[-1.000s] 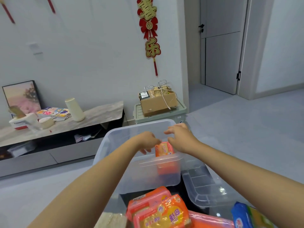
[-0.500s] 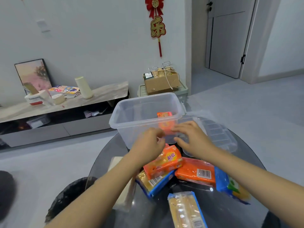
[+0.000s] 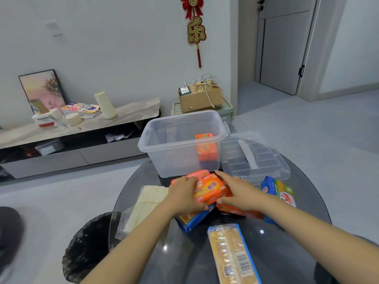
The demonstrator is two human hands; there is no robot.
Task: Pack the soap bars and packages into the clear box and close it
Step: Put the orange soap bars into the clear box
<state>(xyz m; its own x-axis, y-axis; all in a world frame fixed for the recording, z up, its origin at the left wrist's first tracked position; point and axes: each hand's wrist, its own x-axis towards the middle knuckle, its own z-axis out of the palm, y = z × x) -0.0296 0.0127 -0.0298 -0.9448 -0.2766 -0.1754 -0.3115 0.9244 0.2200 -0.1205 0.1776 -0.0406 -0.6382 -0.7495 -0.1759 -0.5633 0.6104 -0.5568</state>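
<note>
- The left hand (image 3: 182, 196) lies over the left end of an orange soap pack (image 3: 211, 189), fingers curled around its near edge and thumb side on top — it has hold of the pack.
- The right hand (image 3: 238, 191) presses against the right end of the same pack, forefinger stretched along the far edge and thumb tucked under the near corner, so the pack is clasped between both hands.
- That pack sits on top of a small heap on the round dark glass table (image 3: 287, 253), just in front of the clear box (image 3: 174, 144).
- Under it lie a blue and yellow pack (image 3: 190, 221) and another orange pack (image 3: 240, 212), the latter partly hidden beneath the right hand.
- A second pinkish-orange pack (image 3: 200, 173) peeps out behind the held one, touching the box's near wall as far as one can tell.
- The box stands open at the far edge of the table; one orange soap bar (image 3: 206, 147) stands upright inside, against its right wall.
- The clear lid (image 3: 254, 158) lies flat on the table just right of the box.
- A blue and green pack (image 3: 280, 190) rests right of the heap, near the lid's front edge.
- A long yellow pack with blue trim (image 3: 233, 255) lies nearest the camera, between the forearms.
- A pale white block in clear wrap (image 3: 143, 203) lies left of the heap, overhanging the table's left edge.
</note>
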